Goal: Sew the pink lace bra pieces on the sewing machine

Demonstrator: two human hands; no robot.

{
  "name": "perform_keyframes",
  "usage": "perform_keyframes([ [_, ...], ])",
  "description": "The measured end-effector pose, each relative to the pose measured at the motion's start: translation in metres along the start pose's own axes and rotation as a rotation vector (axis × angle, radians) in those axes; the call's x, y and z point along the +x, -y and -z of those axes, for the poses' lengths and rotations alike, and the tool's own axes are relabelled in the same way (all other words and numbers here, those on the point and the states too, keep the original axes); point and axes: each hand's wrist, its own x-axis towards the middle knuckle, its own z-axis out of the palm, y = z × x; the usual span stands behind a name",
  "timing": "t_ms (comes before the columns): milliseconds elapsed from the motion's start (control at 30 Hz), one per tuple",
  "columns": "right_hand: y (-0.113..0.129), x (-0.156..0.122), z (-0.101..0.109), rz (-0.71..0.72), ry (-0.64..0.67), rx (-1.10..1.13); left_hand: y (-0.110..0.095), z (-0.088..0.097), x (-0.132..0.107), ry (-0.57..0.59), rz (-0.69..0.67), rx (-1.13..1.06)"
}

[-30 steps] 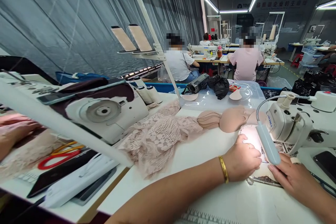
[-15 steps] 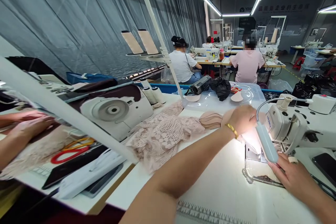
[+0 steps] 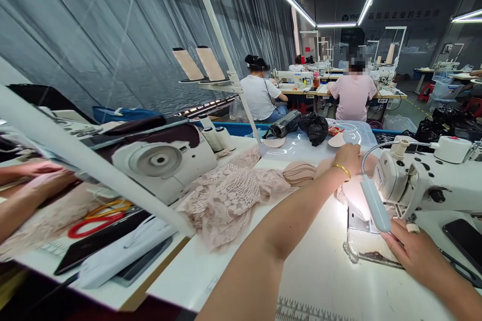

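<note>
My left hand (image 3: pixel 348 157) reaches forward past the gooseneck lamp (image 3: pixel 374 203), its fingers curled over a beige padded bra cup (image 3: pixel 299 172) piece lying behind the needle. A gold bracelet (image 3: pixel 342 169) circles that wrist. My right hand (image 3: pixel 408 251) lies flat on the white table by the needle plate (image 3: pixel 363 248), fingers stretched out beside a dark lace strip, a ring on one finger. The white sewing machine (image 3: pixel 429 180) stands just above and behind it.
Pink lace fabric (image 3: pixel 226 195) is heaped left of the cups. A second machine (image 3: pixel 161 160), red scissors (image 3: pixel 94 223) and a co-worker's hands (image 3: pixel 26 195) are at the left. A phone (image 3: pixel 465 238) lies far right. A clear bin (image 3: pixel 320 143) sits behind; people sew at the back.
My left hand has left the lit fabric at the needle and moved forward onto the beige cups. My right hand has stayed by the needle plate.
</note>
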Motion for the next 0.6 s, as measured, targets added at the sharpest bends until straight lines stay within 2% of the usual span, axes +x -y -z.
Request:
perform_keyframes([
  [67, 0.001, 0.000, 0.001, -0.012, 0.014, 0.006, 0.012, 0.028, -0.004, -0.109, 0.035, -0.027],
  [133, 0.001, 0.000, 0.002, -0.014, 0.029, 0.021, 0.029, 0.055, -0.019, -0.190, 0.073, -0.044],
  [233, 0.001, 0.001, 0.000, 0.001, 0.030, 0.054, 0.053, 0.080, -0.063, -0.223, 0.113, -0.062],
  [300, 0.001, 0.001, -0.001, 0.005, 0.026, 0.070, 0.063, 0.078, -0.104, -0.181, 0.110, -0.071],
  [367, 0.001, 0.002, -0.003, 0.003, 0.019, 0.073, 0.069, 0.063, -0.145, -0.133, 0.064, -0.070],
  [400, 0.001, 0.002, -0.003, 0.001, 0.017, 0.071, 0.070, 0.054, -0.162, -0.130, 0.009, -0.058],
  [433, 0.001, 0.002, -0.003, 0.000, 0.016, 0.068, 0.071, 0.044, -0.177, -0.149, -0.117, -0.006],
  [467, 0.002, 0.001, -0.003, 0.000, 0.016, 0.064, 0.071, 0.035, -0.188, -0.087, -0.272, 0.030],
  [533, 0.002, 0.001, -0.002, 0.005, 0.016, 0.053, 0.070, 0.023, -0.197, 0.128, -0.534, 0.046],
  [600, 0.002, 0.001, -0.001, 0.009, 0.015, 0.043, 0.067, 0.019, -0.195, 0.331, -0.637, 0.023],
])
